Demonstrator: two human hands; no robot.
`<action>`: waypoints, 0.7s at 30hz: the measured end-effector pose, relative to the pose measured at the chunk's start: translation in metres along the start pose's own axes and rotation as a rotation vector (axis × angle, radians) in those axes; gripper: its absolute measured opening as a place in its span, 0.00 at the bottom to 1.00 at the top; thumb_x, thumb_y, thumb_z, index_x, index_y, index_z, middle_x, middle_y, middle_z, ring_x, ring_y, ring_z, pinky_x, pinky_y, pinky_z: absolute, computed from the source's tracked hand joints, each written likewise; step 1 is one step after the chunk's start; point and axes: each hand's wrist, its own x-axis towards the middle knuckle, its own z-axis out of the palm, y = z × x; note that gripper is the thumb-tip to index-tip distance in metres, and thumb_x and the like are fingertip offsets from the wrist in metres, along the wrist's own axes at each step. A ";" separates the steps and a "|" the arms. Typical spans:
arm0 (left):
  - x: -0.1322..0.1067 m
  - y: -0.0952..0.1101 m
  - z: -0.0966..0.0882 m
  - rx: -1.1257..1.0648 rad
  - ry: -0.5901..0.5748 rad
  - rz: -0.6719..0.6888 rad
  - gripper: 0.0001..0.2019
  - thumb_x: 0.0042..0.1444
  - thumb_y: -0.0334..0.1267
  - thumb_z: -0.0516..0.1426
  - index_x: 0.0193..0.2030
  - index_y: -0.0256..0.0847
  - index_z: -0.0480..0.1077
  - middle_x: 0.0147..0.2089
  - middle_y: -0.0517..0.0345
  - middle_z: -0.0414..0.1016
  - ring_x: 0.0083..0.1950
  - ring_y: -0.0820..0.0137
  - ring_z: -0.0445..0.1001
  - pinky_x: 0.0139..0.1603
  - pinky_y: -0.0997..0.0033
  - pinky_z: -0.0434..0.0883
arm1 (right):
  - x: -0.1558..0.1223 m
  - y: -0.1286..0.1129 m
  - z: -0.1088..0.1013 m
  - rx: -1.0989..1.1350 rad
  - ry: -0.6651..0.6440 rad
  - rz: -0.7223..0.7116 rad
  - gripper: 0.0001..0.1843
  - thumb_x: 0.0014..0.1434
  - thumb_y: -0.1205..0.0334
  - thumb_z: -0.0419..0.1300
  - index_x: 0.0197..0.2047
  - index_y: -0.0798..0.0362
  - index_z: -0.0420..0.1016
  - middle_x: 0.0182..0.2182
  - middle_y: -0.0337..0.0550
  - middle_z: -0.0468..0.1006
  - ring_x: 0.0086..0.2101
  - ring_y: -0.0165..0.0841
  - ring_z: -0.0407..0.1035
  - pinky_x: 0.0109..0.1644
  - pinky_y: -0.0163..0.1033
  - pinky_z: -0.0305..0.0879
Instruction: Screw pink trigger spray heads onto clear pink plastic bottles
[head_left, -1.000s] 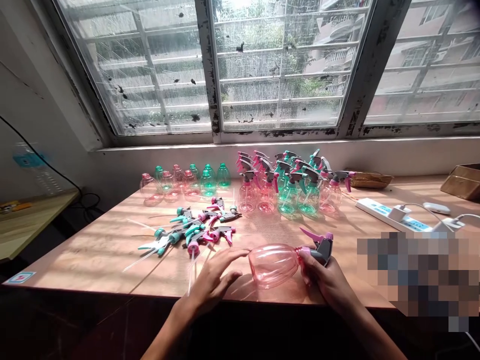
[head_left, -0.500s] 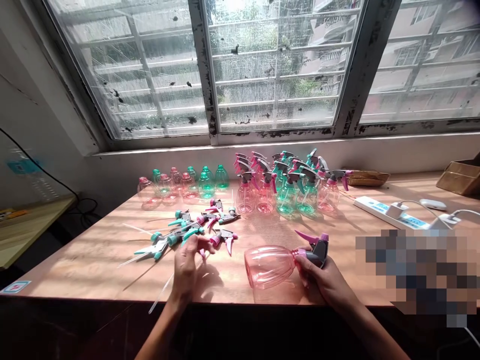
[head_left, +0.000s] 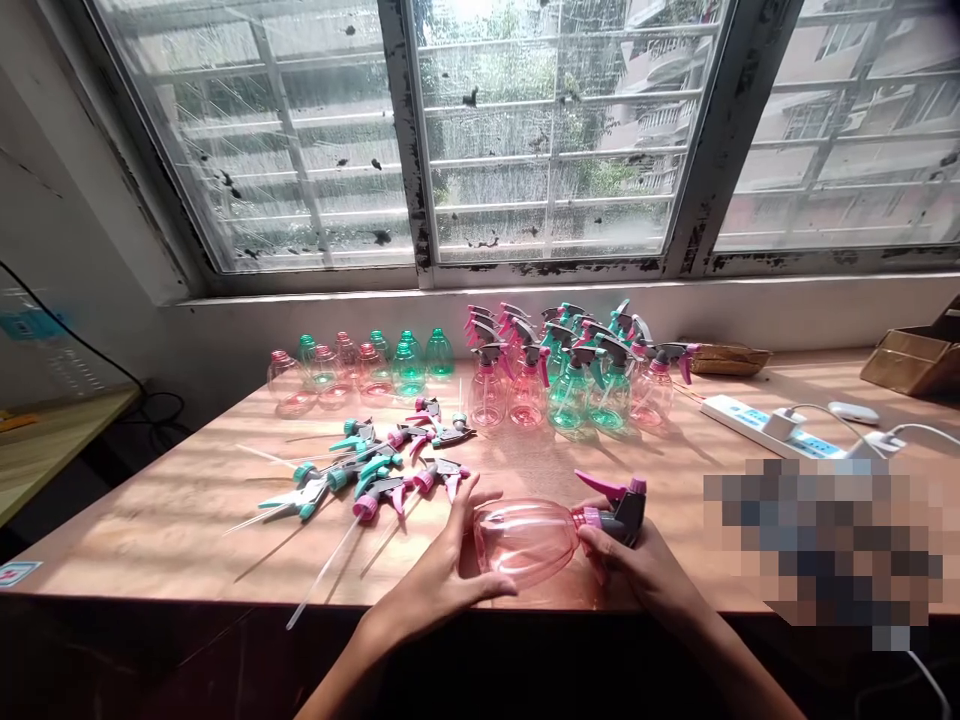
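A clear pink spray bottle (head_left: pixel 525 535) lies sideways above the table's front edge, its base pointing left. My right hand (head_left: pixel 630 550) is closed round its neck and the grey-and-pink trigger head (head_left: pixel 626 510). At the base, my left hand (head_left: pixel 450 560) has thumb and fingers spread on either side of the bottle; whether they touch it I cannot tell. Just left of that hand lies a loose pink-and-grey trigger head (head_left: pixel 382 495) with a long clear tube. Several more trigger heads, teal and pink, are heaped behind it, among them a teal one (head_left: pixel 307 490).
Bottles without heads, such as a green one (head_left: pixel 409 370), stand at the back left. Filled out with heads, several spray bottles (head_left: pixel 570 390) stand at back centre. A power strip (head_left: pixel 742 420), a brown box (head_left: pixel 911 355) and a blurred patch are on the right.
My left hand has moved right, from the loose trigger heads to the base of the bottle, and its fingers have spread. My right hand still holds the bottle, shifted slightly left.
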 end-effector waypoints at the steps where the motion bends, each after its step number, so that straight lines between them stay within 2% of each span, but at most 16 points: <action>1: 0.000 -0.002 0.000 0.048 -0.011 -0.008 0.59 0.54 0.45 0.72 0.79 0.57 0.33 0.77 0.48 0.53 0.78 0.49 0.52 0.77 0.47 0.50 | 0.001 0.000 -0.001 0.006 -0.002 -0.003 0.20 0.60 0.47 0.72 0.42 0.53 0.72 0.23 0.34 0.74 0.20 0.29 0.65 0.26 0.36 0.62; 3: 0.002 -0.007 0.000 0.145 -0.009 -0.010 0.61 0.52 0.42 0.73 0.79 0.56 0.34 0.78 0.49 0.52 0.79 0.48 0.49 0.78 0.47 0.47 | 0.002 -0.001 -0.002 0.022 -0.003 -0.004 0.20 0.60 0.47 0.71 0.40 0.53 0.72 0.23 0.34 0.74 0.21 0.29 0.65 0.26 0.36 0.62; 5: 0.003 -0.011 0.001 0.216 0.003 -0.002 0.58 0.55 0.41 0.71 0.80 0.55 0.34 0.79 0.48 0.51 0.79 0.47 0.49 0.79 0.46 0.46 | 0.002 -0.001 -0.002 0.029 -0.003 -0.006 0.19 0.60 0.47 0.72 0.39 0.53 0.72 0.23 0.34 0.75 0.21 0.29 0.65 0.26 0.35 0.62; 7: 0.003 -0.011 0.001 0.247 0.003 -0.006 0.59 0.54 0.43 0.72 0.80 0.53 0.35 0.79 0.47 0.50 0.79 0.46 0.48 0.79 0.46 0.45 | 0.002 0.000 -0.002 0.016 -0.005 -0.013 0.19 0.60 0.48 0.72 0.38 0.53 0.73 0.22 0.34 0.75 0.21 0.29 0.66 0.27 0.35 0.62; 9: 0.003 -0.009 0.000 0.243 0.009 -0.017 0.59 0.52 0.50 0.72 0.80 0.51 0.38 0.80 0.46 0.46 0.80 0.45 0.43 0.79 0.45 0.43 | 0.002 0.001 -0.003 0.009 -0.008 -0.015 0.19 0.60 0.48 0.72 0.39 0.53 0.74 0.23 0.35 0.75 0.21 0.29 0.66 0.27 0.35 0.62; 11: 0.003 -0.006 -0.001 0.216 0.032 -0.014 0.50 0.57 0.59 0.66 0.78 0.49 0.45 0.81 0.46 0.41 0.81 0.45 0.37 0.79 0.44 0.39 | 0.002 0.003 -0.003 0.020 -0.004 -0.006 0.20 0.58 0.47 0.73 0.42 0.54 0.74 0.23 0.35 0.76 0.21 0.29 0.66 0.26 0.36 0.63; 13: 0.003 -0.003 -0.002 0.168 0.064 -0.008 0.38 0.66 0.63 0.55 0.75 0.47 0.53 0.81 0.48 0.40 0.81 0.47 0.35 0.79 0.43 0.38 | 0.002 0.005 -0.003 0.033 0.002 0.010 0.22 0.57 0.47 0.74 0.44 0.54 0.75 0.24 0.36 0.77 0.21 0.29 0.67 0.26 0.36 0.64; 16: 0.003 -0.002 -0.003 0.061 0.081 -0.030 0.32 0.69 0.62 0.50 0.71 0.47 0.57 0.80 0.47 0.45 0.81 0.49 0.41 0.79 0.43 0.43 | 0.001 0.004 -0.003 0.033 0.012 0.007 0.21 0.56 0.47 0.74 0.41 0.54 0.75 0.24 0.38 0.78 0.22 0.30 0.67 0.27 0.36 0.64; 19: 0.004 -0.002 -0.002 -0.050 0.025 -0.045 0.33 0.68 0.59 0.55 0.73 0.48 0.53 0.78 0.46 0.51 0.79 0.50 0.49 0.78 0.44 0.48 | 0.002 0.002 -0.001 0.047 0.024 -0.009 0.22 0.56 0.46 0.74 0.40 0.54 0.75 0.23 0.37 0.77 0.21 0.29 0.67 0.26 0.35 0.63; 21: 0.003 -0.003 0.000 -0.064 -0.005 -0.043 0.38 0.65 0.54 0.61 0.75 0.52 0.48 0.79 0.49 0.51 0.79 0.50 0.48 0.78 0.45 0.49 | 0.002 0.000 0.000 0.073 0.048 -0.003 0.22 0.55 0.46 0.74 0.41 0.54 0.75 0.22 0.35 0.76 0.20 0.29 0.66 0.25 0.35 0.63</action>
